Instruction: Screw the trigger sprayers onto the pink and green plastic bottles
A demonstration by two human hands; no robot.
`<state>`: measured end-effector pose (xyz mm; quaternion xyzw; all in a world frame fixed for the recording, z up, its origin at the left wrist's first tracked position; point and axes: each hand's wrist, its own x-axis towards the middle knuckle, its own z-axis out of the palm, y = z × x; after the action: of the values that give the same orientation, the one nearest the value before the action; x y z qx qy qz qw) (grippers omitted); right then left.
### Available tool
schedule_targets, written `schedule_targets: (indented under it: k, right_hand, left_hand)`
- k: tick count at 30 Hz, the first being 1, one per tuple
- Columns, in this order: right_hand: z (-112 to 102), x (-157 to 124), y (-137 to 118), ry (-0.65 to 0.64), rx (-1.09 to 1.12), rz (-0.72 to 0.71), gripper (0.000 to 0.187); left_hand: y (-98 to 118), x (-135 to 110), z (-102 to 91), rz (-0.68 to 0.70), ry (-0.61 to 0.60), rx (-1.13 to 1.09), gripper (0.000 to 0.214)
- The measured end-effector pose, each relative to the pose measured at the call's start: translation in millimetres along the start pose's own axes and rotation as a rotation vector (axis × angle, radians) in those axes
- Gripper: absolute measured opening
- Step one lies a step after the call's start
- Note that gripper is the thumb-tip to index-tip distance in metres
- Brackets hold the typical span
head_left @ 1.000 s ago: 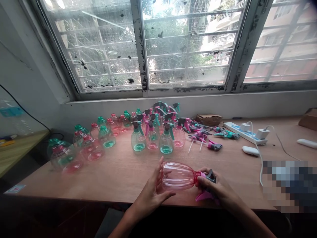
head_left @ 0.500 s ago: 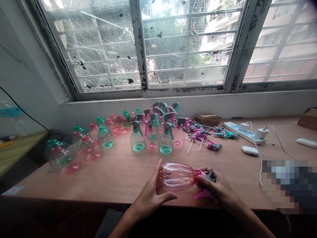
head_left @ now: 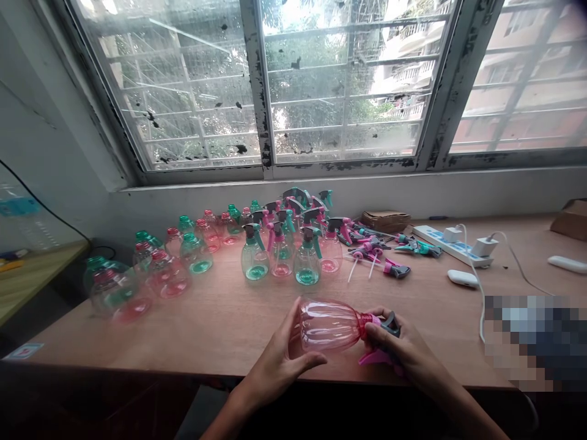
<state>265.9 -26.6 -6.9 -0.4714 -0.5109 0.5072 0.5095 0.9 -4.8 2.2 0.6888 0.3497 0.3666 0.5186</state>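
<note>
A clear pink spray bottle (head_left: 330,327) lies sideways in the air near the table's front edge, its base toward the left. My left hand (head_left: 287,354) cups the base, fingers behind it and the thumb below, spread away from the plastic. At the neck, my right hand (head_left: 394,342) grips the pink-and-grey trigger head (head_left: 376,354), which sits against the bottle's mouth. How far the head is screwed on cannot be made out. Beyond my hands stand several bottles fitted with trigger heads, among them a green spray bottle (head_left: 307,263).
Several bottles without heads, such as a pink bottle (head_left: 169,275), stand at the left. Loose trigger heads (head_left: 371,247) lie in a pile right of centre. Farther right are a power strip (head_left: 452,244) with cables and a white device (head_left: 463,278). A window is behind the table (head_left: 220,330).
Hardly anything differs. Both hands keep their places on the bottle, and the trigger head has shifted very slightly.
</note>
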Motion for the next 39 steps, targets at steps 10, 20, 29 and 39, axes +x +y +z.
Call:
schedule_targets:
  k: [10, 20, 29, 39]
  right_hand:
    - [-1, 1, 3, -0.023, -0.062, 0.045, 0.042]
    - [1, 2, 8, -0.064, 0.063, 0.046, 0.043]
    - [0, 2, 8, -0.085, 0.007, 0.052, 0.043]
    - [-2, 0, 6, -0.197, 0.059, 0.086, 0.039]
  left_hand:
    - [-4, -1, 1.1, 0.079, -0.023, 0.031, 0.106]
    - [6, 0, -3.4, 0.067, -0.068, -0.12, 0.088]
    - [9, -1, -1.4, 0.009, -0.017, -0.021, 0.102]
    - [2, -2, -4.6, 0.033, -0.023, 0.07, 0.109]
